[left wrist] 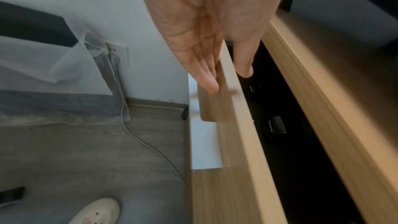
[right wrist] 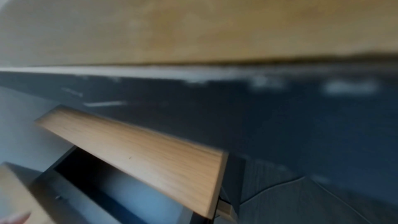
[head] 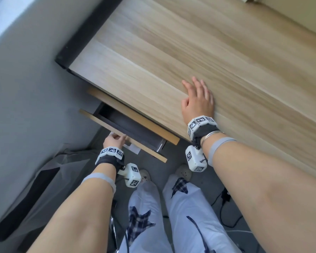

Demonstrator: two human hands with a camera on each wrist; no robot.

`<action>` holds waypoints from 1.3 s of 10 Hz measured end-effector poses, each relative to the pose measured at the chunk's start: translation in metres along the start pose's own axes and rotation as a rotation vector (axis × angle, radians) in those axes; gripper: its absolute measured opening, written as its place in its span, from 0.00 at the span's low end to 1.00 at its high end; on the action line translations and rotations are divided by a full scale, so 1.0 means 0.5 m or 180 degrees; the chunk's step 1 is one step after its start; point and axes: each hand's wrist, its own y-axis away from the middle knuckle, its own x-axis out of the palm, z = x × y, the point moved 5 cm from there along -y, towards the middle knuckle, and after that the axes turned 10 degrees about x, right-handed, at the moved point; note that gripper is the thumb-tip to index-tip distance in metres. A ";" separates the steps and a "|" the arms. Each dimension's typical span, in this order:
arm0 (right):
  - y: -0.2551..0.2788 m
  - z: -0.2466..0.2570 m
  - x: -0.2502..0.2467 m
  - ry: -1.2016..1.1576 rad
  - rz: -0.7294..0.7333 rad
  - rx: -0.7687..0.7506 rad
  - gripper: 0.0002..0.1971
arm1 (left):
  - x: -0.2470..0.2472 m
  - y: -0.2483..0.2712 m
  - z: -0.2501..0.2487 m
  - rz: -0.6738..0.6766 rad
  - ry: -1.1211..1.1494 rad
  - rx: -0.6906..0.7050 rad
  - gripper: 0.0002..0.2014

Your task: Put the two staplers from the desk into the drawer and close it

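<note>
The left hand [left wrist: 206, 28] holds the drawer [head: 135, 132] by its wooden front: four straight fingers [left wrist: 204, 74] lie flat on the outer face, and the thumb [left wrist: 245, 60] hooks over the top edge into the dark inside (a loose pinch). The drawer is partly open under the desk [head: 190, 52]. Its long axis runs along the desk's near edge, from upper left to lower right in the head view.

Inside, the left wrist view shows two dark shapes with metal glints, the staplers [left wrist: 273, 123], lying near the front panel; they are blurred, and which way they point cannot be told. From the head view the desk's edge hides most of the inside.

The right hand [head: 197, 101] rests flat on the desk near its front edge, fingers straight and slightly spread, holding nothing. The right wrist view is badly blurred and shows only the desk's underside and the drawer front.
</note>
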 end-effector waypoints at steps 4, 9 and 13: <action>0.000 0.006 -0.006 0.0006 -0.0003 0.0032 0.31 | 0.060 -0.046 -0.095 0.0281 0.0897 0.0110 0.34; -0.002 0.010 -0.007 0.0011 0.0098 0.0078 0.32 | 0.072 -0.078 -0.113 0.0282 0.0643 0.0141 0.28; 0.002 0.006 -0.018 -0.0042 0.0323 0.0186 0.33 | 0.007 -0.059 -0.143 0.0975 -0.0455 0.0397 0.17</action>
